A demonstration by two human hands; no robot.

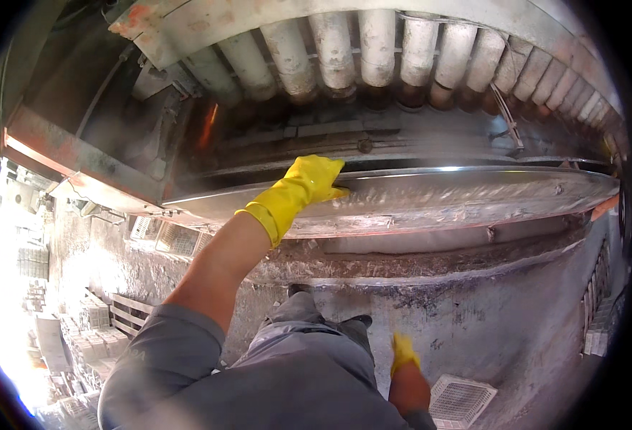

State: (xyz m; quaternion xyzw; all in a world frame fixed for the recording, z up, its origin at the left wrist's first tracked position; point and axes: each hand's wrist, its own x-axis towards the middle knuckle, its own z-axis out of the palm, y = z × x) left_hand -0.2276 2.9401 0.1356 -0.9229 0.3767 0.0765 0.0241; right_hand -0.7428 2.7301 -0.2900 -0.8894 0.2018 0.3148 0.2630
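My left hand, in a yellow rubber glove, is closed over the upper edge of a long metal panel in front of me. The thumb lies on the panel's near face, and the fingertips are hidden behind the edge. That panel is grey, worn and streaked with whitish residue. Well away from it, my right hand, also in a yellow glove, hangs low beside my right leg. It is small and blurred, so its fingers do not show clearly.
Beyond the panel, a row of dirty pale rollers spans the machine. A slatted plastic crate sits on the floor at lower right. To the left are stacked crates and a wooden pallet. A low ledge runs below the panel.
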